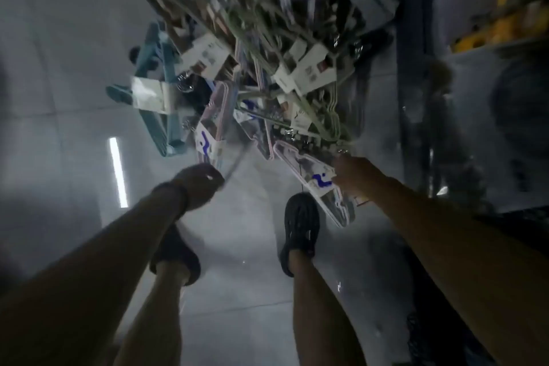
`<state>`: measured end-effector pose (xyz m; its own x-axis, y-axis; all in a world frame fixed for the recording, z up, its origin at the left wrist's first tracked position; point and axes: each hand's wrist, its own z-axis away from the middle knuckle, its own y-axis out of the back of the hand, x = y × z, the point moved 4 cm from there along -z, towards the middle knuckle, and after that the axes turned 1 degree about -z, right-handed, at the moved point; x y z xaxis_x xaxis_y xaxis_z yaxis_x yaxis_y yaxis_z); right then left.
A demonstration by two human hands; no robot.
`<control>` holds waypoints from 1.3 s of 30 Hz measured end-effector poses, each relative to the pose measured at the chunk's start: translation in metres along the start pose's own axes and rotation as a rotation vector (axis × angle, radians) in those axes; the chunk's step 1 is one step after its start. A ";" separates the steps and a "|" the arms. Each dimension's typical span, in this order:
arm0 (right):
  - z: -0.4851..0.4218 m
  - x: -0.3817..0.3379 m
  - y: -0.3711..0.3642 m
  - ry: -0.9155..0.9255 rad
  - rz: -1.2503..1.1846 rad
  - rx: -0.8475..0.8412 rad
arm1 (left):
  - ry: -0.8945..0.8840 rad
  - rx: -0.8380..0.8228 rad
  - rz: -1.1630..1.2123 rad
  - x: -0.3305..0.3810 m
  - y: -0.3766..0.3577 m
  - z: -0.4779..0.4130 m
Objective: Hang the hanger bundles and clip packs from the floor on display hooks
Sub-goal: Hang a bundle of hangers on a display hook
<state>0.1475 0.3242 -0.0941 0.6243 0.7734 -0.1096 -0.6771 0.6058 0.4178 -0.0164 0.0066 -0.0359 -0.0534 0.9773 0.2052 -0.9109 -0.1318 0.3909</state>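
Observation:
A big heap of hanger bundles (pixel 267 47) with white card labels lies on the pale floor ahead of me. A teal hanger bundle (pixel 160 92) sits at its left edge. My left hand (pixel 197 184) is closed around a thin clear hanger (pixel 237 162) at the near side of the heap. My right hand (pixel 353 175) grips the end of a pastel hanger bundle (pixel 315 175) with a blue-marked label, which hangs tilted above my right shoe. The picture is blurred by motion.
My two black shoes (pixel 300 232) stand on the glossy tiled floor (pixel 243 291), close to the heap. Dark shelving uprights (pixel 413 68) and shelves with yellow goods (pixel 490 30) rise on the right. A ceiling light reflects on the floor (pixel 118 172) at the left.

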 end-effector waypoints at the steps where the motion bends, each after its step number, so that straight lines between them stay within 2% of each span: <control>1: -0.020 0.005 -0.015 -0.040 -0.021 0.010 | -0.029 0.031 -0.072 -0.003 -0.001 -0.032; 4: -0.071 0.011 -0.055 -0.142 -0.143 0.034 | -0.034 0.155 -0.072 -0.018 -0.004 -0.101; 6: -0.097 0.005 -0.079 -0.177 -0.202 0.034 | -0.039 0.171 -0.066 -0.036 -0.019 -0.139; 9: -0.123 0.001 -0.105 -0.257 -0.144 0.007 | 0.027 0.170 0.007 -0.065 -0.049 -0.172; 13: -0.125 -0.006 -0.130 -0.358 -0.093 0.083 | 0.090 0.262 0.243 -0.081 -0.077 -0.176; 18: -0.132 -0.005 -0.142 -0.284 -0.093 0.352 | 0.090 0.363 0.374 -0.087 -0.093 -0.167; 22: -0.115 -0.011 -0.133 -0.242 -0.101 0.352 | 0.102 0.506 0.429 -0.090 -0.109 -0.142; 25: -0.085 -0.028 -0.124 -0.162 -0.044 0.397 | 0.140 0.347 0.509 -0.087 -0.133 -0.121; 28: -0.039 -0.066 -0.110 -0.086 -0.008 0.434 | 0.076 0.055 0.655 -0.084 -0.160 -0.090; 30: -0.012 -0.099 -0.099 -0.034 0.019 0.414 | 0.068 -0.141 0.743 -0.082 -0.174 -0.065; 33: 0.020 -0.156 -0.093 0.070 0.029 0.350 | 0.033 -0.339 0.942 -0.074 -0.184 -0.029; 35: 0.031 -0.199 -0.094 0.125 0.006 0.291 | 0.066 -0.348 1.238 -0.069 -0.174 -0.012; 36: 0.032 -0.220 -0.095 0.142 -0.020 0.261 | 0.084 -0.293 1.357 -0.074 -0.170 -0.010; 39: 0.022 -0.278 -0.097 0.237 -0.109 0.161 | 0.125 0.019 1.386 -0.112 -0.155 -0.022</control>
<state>0.0485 0.0463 -0.0843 0.5686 0.7392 -0.3610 -0.5294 0.6647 0.5272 0.1217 -0.0792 -0.1389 -0.9347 0.0577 0.3507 -0.0804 -0.9955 -0.0505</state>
